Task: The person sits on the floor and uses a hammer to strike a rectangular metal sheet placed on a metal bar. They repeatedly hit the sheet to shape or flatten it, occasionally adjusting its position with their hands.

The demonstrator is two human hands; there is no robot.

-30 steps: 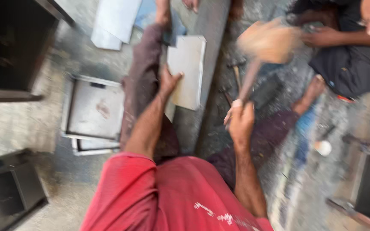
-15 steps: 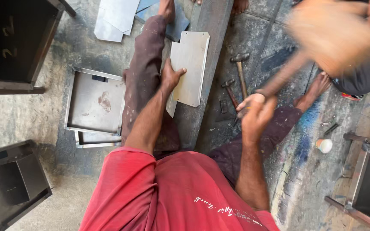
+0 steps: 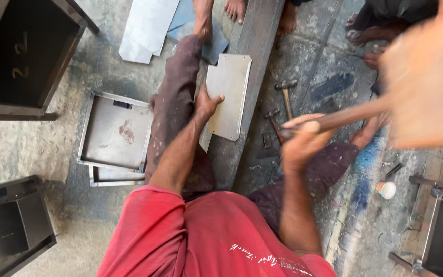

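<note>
Left hand [image 3: 207,104] lies open, pinning the thin, stiff, sharp-edged metal sheet [image 3: 228,95] flat on the beam [image 3: 252,56]; right hand [image 3: 299,141], right of the sheet, fist-grips a raised wooden mallet [image 3: 426,82].

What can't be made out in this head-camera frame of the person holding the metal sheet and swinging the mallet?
- Mallet head: motion blur smears it, so shape and face are unreadable.
- Right hand fingers: wrapped round the mallet handle, partly blurred.
- Metal sheet: its near corner is hidden under the left hand.
- Other people at the top edge: only bare feet show, the rest is cut off.
- Small hammers on the floor: details too small.
</note>
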